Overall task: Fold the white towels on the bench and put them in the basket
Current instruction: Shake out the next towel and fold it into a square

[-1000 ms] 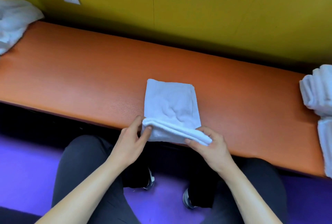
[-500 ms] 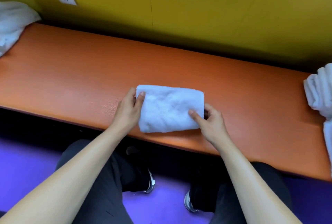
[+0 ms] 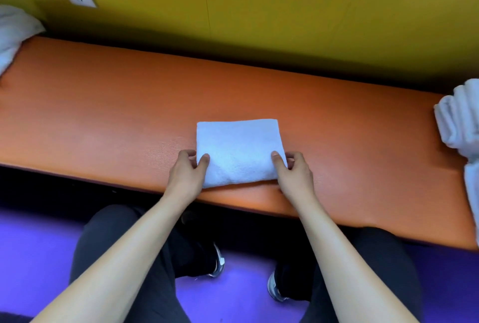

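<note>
Towel (image 3: 239, 151): folded white rectangle on the bench (image 3: 103, 115), near its front edge.
Left hand (image 3: 185, 175): pinches the towel's left edge.
Right hand (image 3: 294, 175): pinches the right edge.

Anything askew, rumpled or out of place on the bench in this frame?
Nothing stands out. The folded towel lies flat and fairly square on the bench, left hand and right hand pinching its near corners. No basket is in view.

Bare forearms (image 3: 124, 258), dark trousers (image 3: 155, 283), 2 seemingly dark sneakers (image 3: 217, 264) with white trim.
</note>
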